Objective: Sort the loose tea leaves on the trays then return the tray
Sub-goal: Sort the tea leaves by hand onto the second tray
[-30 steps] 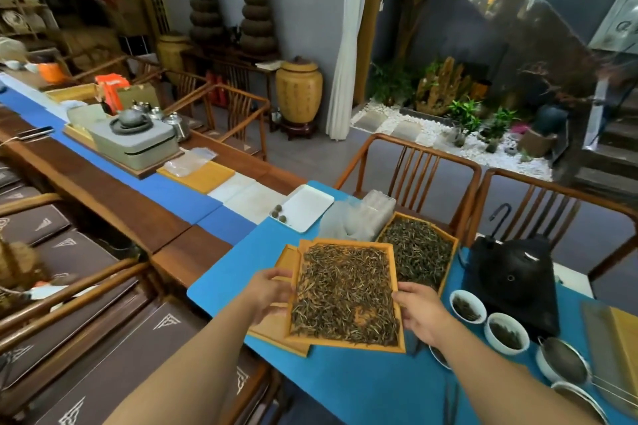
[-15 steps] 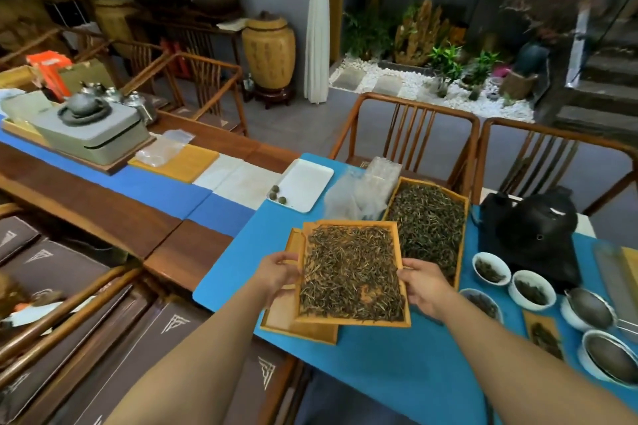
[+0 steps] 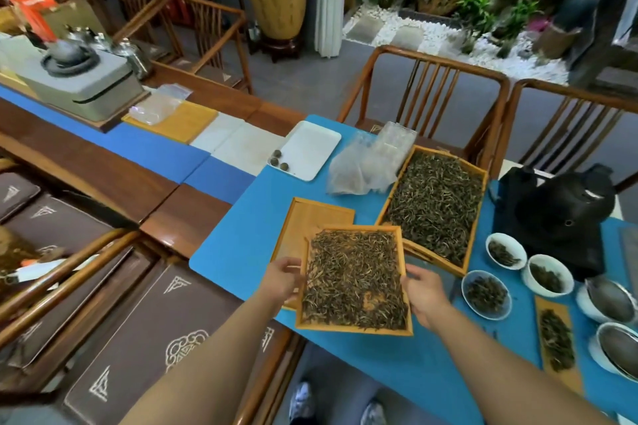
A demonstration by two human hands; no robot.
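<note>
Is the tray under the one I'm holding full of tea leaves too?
No: the lower tray shows only bare wood where it sticks out beyond the held tray, which both the left hand and right hand grip.

Bare blue mat [image 3: 241, 238] lay open to the left. An empty wooden tray [image 3: 312, 221] blocked the far-left side, a full tray [image 3: 435, 203] the far-right, and bowls [image 3: 486, 293] crowded the right.
</note>
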